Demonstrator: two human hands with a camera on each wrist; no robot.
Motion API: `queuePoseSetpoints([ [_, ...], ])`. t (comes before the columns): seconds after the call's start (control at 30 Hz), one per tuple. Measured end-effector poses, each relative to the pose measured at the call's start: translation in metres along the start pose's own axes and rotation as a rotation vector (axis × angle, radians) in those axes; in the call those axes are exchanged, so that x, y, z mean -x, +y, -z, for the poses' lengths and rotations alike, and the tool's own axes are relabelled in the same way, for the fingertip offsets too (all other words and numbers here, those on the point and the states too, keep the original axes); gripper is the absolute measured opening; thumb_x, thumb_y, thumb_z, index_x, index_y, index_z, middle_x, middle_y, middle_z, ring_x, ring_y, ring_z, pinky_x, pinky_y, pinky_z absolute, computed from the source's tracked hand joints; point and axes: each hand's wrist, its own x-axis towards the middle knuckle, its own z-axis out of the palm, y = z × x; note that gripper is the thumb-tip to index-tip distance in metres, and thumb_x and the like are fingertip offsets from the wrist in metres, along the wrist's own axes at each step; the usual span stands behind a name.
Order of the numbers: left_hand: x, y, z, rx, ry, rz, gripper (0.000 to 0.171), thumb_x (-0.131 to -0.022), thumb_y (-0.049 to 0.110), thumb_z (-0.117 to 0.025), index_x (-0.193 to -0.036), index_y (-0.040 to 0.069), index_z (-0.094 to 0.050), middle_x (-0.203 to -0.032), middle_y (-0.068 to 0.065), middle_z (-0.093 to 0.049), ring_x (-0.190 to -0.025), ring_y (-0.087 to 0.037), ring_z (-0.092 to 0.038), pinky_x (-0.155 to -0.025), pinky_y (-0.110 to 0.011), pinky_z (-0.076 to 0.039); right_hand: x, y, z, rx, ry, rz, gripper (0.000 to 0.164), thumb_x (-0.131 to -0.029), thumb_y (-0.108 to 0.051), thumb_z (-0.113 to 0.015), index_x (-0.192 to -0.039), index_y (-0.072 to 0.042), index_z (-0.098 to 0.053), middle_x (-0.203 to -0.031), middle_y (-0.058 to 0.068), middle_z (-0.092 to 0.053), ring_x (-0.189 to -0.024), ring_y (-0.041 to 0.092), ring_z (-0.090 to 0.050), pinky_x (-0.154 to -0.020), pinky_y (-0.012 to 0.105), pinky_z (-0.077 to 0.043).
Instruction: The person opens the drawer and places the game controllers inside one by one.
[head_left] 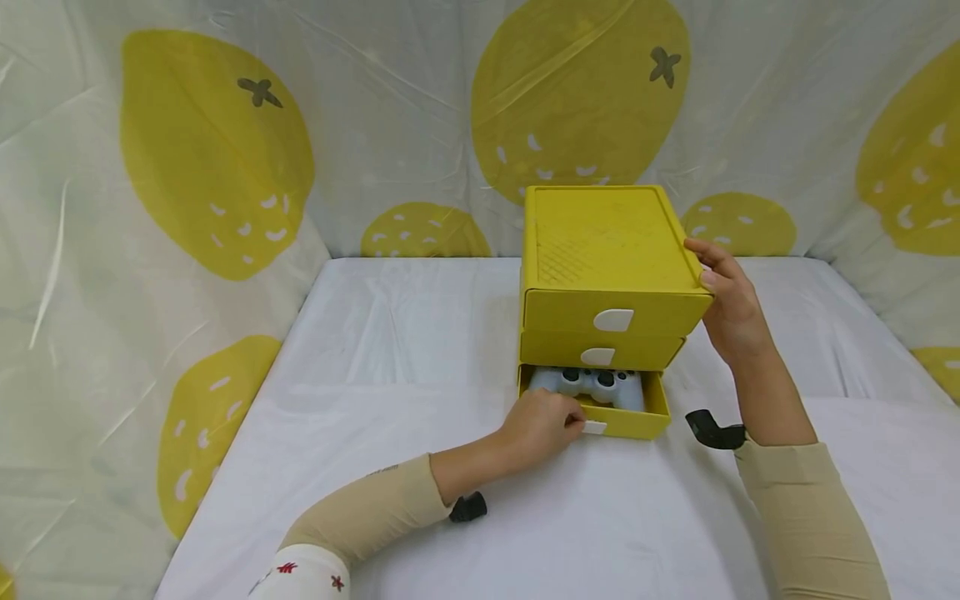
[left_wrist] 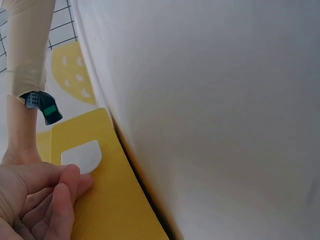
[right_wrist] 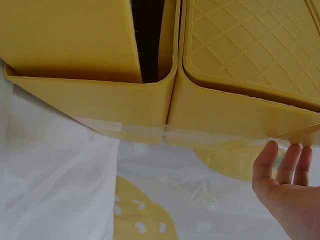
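Observation:
A yellow drawer box (head_left: 607, 237) stands on the table, white pull tabs on its fronts. Its bottom drawer (head_left: 637, 427) is pulled partway out, and a pale game controller (head_left: 628, 390) with dark thumbsticks lies inside. At the drawer's front, my left hand (head_left: 542, 427) pinches the white pull tab (left_wrist: 82, 156) between thumb and fingers. My right hand (head_left: 733, 312) touches the box's right side near the top. The right wrist view shows that hand's fingertips (right_wrist: 270, 150) against the yellow wall, fingers extended.
A white cloth (head_left: 390, 333) covers the table. Behind it hangs a pale curtain (head_left: 405, 108) with yellow lemon prints. Black devices stick out at both wrists, one (head_left: 716, 432) right of the drawer.

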Motion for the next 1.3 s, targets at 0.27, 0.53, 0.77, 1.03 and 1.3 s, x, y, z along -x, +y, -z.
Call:
queuePoseSetpoints([
  [0.27, -0.008, -0.006, -0.001, 0.025, 0.008, 0.018, 0.008, -0.089, 0.011, -0.071, -0.087, 0.010, -0.078, -0.079, 0.006, -0.071, -0.060, 0.002, -0.051, -0.056, -0.006, -0.039, 0.000, 0.000, 0.000, 0.003, 0.004, 0.001, 0.037, -0.098, -0.010, -0.042, -0.132, -0.009, -0.055, -0.119, 0.010, -0.046, -0.099, 0.015, -0.053, -0.088, 0.022, -0.045],
  [0.53, -0.015, -0.010, 0.000, 0.054, 0.004, 0.029, 0.008, -0.090, 0.010, -0.070, -0.088, 0.009, -0.078, -0.078, 0.004, -0.070, -0.056, 0.003, -0.048, -0.053, -0.007, -0.038, -0.001, 0.001, 0.000, -0.002, 0.006, -0.002, 0.036, -0.098, -0.010, -0.042, -0.132, -0.009, -0.056, -0.119, 0.010, -0.046, -0.100, 0.016, -0.053, -0.088, 0.023, -0.045],
  [0.77, -0.021, -0.015, -0.003, 0.058, 0.025, 0.046, 0.009, -0.089, 0.009, -0.070, -0.084, 0.008, -0.077, -0.075, 0.005, -0.068, -0.057, 0.001, -0.048, -0.054, -0.007, -0.038, -0.001, 0.001, 0.001, 0.008, 0.000, 0.004, 0.037, -0.098, -0.010, -0.042, -0.132, -0.008, -0.055, -0.119, 0.010, -0.046, -0.099, 0.016, -0.053, -0.087, 0.023, -0.045],
  [1.03, -0.027, -0.020, -0.006, 0.046, 0.060, 0.048, 0.010, -0.089, 0.008, -0.070, -0.081, 0.009, -0.075, -0.070, 0.006, -0.063, -0.056, -0.001, -0.045, -0.054, -0.008, -0.036, 0.000, 0.000, 0.000, 0.010, 0.002, 0.001, 0.037, -0.097, -0.010, -0.042, -0.132, -0.008, -0.055, -0.119, 0.010, -0.047, -0.098, 0.016, -0.054, -0.087, 0.022, -0.046],
  [1.3, -0.029, -0.021, -0.005, 0.048, 0.078, 0.036, 0.010, -0.088, 0.006, -0.069, -0.081, 0.008, -0.075, -0.071, 0.005, -0.065, -0.056, -0.001, -0.044, -0.053, -0.008, -0.036, 0.000, 0.000, 0.000, 0.010, 0.013, -0.005, 0.037, -0.098, -0.010, -0.043, -0.132, -0.009, -0.055, -0.119, 0.010, -0.047, -0.098, 0.016, -0.054, -0.087, 0.022, -0.046],
])
